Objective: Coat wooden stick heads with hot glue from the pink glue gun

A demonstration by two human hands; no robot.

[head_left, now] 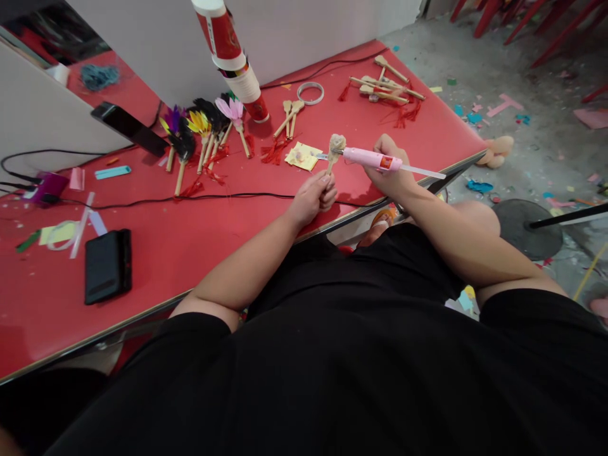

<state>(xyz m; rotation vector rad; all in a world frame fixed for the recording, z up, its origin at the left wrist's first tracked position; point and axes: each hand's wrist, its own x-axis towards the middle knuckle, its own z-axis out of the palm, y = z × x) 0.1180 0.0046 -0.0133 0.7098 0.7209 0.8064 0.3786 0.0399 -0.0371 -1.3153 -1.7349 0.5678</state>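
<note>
My left hand (313, 196) is closed round the handle of a small stick with a pale, rounded head (337, 143), held upright above the table. In my right hand (392, 171) is a pink hot glue gun (368, 158), with a glue stick (427, 171) poking out of its back end. The gun's nozzle touches or nearly touches the stick's head; I cannot tell which. Just behind, a stained yellow paper (303, 156) lies on the red table (228, 221). Two similar wooden sticks with red tassels (289, 120) rest beyond it.
More tasselled sticks (387, 85) lie at the back right. Feathered sticks (199, 130), stacked paper cups (237, 63) and a tape roll (310, 93) stand or lie along the wall. A black cable (190, 198) crosses the table. A black wallet-like case (108, 266) is at left.
</note>
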